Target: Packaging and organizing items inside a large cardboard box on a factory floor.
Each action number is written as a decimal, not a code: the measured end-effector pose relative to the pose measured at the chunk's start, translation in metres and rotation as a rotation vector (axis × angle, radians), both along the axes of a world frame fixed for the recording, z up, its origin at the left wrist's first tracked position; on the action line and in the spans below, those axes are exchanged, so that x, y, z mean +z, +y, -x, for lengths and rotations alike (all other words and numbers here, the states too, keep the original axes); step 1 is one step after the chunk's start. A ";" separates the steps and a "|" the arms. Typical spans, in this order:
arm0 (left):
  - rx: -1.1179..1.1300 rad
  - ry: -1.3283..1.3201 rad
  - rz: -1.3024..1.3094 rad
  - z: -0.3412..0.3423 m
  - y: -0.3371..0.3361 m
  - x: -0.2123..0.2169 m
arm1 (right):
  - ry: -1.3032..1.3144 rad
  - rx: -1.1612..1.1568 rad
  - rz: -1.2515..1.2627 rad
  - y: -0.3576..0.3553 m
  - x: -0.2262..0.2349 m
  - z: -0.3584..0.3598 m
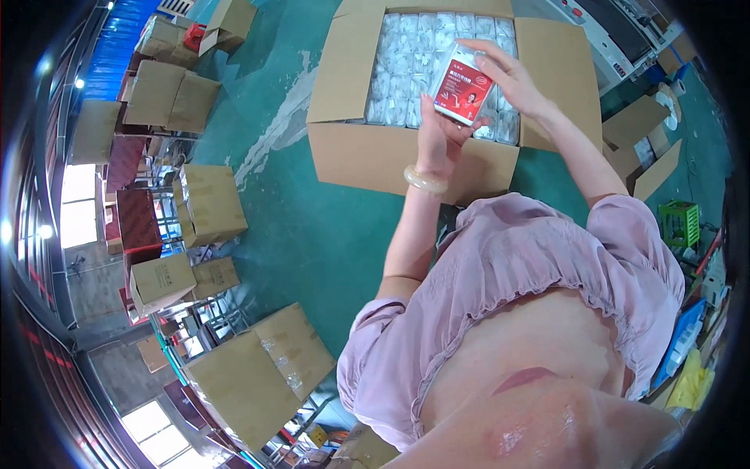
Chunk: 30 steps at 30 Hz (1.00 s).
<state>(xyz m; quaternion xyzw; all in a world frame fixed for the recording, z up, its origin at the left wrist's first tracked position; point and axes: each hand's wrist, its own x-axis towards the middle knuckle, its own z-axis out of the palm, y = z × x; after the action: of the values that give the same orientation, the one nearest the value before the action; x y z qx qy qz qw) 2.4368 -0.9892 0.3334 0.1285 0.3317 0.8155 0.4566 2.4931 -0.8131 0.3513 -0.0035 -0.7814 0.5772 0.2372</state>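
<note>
A small flat package [464, 87] with a red and white front in clear wrapping is held tilted over a big open carton [414, 154]. My left hand [441, 139], with a pale bangle on the wrist, grips its lower end from below. Closed over its upper right edge is my right hand [512, 80]. Rows of clear-wrapped packs [394, 66] fill the carton beneath, and its flaps are folded outward. Both hands and the package hide part of these rows.
Shelving with brown cartons [209, 205] lines the left side, a large taped carton [258, 375] at its near end. To the right are an open box [644, 141] and a green crate [678, 223]. A machine [621, 35] stands at the far right on the green floor [289, 242].
</note>
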 end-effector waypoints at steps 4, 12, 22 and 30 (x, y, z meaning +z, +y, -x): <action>-0.020 0.022 0.050 0.018 -0.007 -0.010 | -0.193 0.170 0.105 0.012 0.006 0.002; 0.476 0.199 0.420 0.038 -0.053 -0.074 | -0.212 0.278 -0.468 0.036 -0.030 0.019; 0.411 0.057 0.631 -0.014 -0.121 -0.113 | 0.016 0.400 -1.277 0.020 -0.116 0.024; 0.522 0.167 0.691 0.008 -0.131 -0.136 | -0.106 -0.501 -0.756 0.025 -0.102 -0.045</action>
<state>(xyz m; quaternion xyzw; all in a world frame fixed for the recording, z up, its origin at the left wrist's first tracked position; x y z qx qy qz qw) 2.4285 -1.1199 0.1977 -0.0544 0.6420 0.7314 0.2233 2.5380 -0.7885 0.2496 -0.1353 -0.9233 0.1756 0.3137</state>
